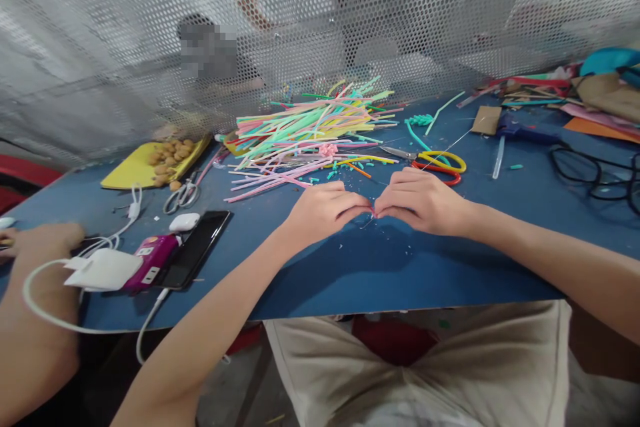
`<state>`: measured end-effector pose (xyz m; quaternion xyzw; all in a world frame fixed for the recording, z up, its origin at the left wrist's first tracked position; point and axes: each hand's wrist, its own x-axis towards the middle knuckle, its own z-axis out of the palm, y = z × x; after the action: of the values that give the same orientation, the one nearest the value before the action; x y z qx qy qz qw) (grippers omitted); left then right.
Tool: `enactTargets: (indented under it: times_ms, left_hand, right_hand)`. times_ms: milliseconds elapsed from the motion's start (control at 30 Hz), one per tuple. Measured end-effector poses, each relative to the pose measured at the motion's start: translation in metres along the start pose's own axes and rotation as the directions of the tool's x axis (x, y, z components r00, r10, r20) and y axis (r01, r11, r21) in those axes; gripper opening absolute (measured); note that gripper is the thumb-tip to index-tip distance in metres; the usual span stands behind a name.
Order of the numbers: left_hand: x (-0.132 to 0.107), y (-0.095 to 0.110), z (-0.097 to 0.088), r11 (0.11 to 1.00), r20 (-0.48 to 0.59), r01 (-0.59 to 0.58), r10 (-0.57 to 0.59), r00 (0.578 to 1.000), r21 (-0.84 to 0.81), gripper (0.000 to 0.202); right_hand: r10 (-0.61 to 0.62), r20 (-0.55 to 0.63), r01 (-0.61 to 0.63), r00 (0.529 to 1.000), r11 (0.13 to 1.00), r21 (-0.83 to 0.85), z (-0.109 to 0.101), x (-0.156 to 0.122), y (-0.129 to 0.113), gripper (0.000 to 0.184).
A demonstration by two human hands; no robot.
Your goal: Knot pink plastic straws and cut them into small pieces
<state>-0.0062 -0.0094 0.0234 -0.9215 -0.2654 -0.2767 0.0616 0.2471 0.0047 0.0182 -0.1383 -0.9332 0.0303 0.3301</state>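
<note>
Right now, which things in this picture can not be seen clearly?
Head view only:
- The tiny piece pinched between the left hand and right hand: covered by the fingertips.
- The black phone: partly under the pink power bank.
- A co-worker's arm: cut off by the left edge.
- The black cable: cut off by the right edge.

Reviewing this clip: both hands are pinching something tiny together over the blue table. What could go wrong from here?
1. The left hand and right hand meet on a tiny pink piece, mostly hidden; it could slip and get lost among the small scraps on the blue table.
2. The yellow-and-red-handled scissors lie just beyond the right hand, so a forward move might bump them.
3. The pile of coloured plastic straws sits close and could scatter.
</note>
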Motion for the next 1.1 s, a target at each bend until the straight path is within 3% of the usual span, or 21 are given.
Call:
enactTargets:
  times_ms: [100,267,367,533,667,800,933,1100]
  left_hand:
    - [0.002,0.004,-0.004,0.998,0.023,0.052,-0.053,0.998,0.028,0.023]
    - [0.01,0.02,-0.01,0.923,0.152,0.293,-0.261,0.953,-0.251,0.024]
    - [0.012,0.027,-0.01,0.863,0.153,0.368,-0.335,0.93,-0.346,0.023]
    - [0.011,0.029,-0.006,0.838,0.086,0.34,-0.337,0.938,-0.426,0.018]
    - [0.007,0.028,0.0,0.874,-0.019,0.274,-0.307,0.952,-0.401,0.015]
    - [0.004,0.026,0.007,0.916,-0.126,0.19,-0.248,0.961,-0.354,0.014]
    - [0.003,0.02,0.01,0.908,-0.098,0.212,-0.263,0.96,-0.361,0.014]
    - [0.002,0.01,0.007,0.934,-0.11,0.194,-0.236,0.965,-0.301,0.015]
  right_hand:
    - [-0.002,0.018,0.004,1.0,0.991,-0.132,0.0,0.0,0.002,0.019]
    - [0.033,-0.011,-0.034,0.999,0.944,-0.329,0.003,0.0,0.001,0.021]
    - [0.079,-0.098,-0.111,0.992,0.916,-0.386,0.004,0.001,-0.001,0.021]
    - [0.235,-0.218,-0.288,0.947,0.922,-0.259,0.004,0.003,-0.006,0.016]
    - [0.294,-0.255,-0.347,0.921,0.917,-0.197,0.004,0.003,-0.009,0.014]
    - [0.31,-0.29,-0.369,0.905,0.913,-0.176,0.005,0.003,-0.01,0.014]
    - [0.331,-0.302,-0.364,0.894,0.929,-0.059,0.005,0.004,-0.012,0.014]
    - [0.29,-0.231,-0.272,0.929,0.956,0.105,0.001,0.004,-0.013,0.012]
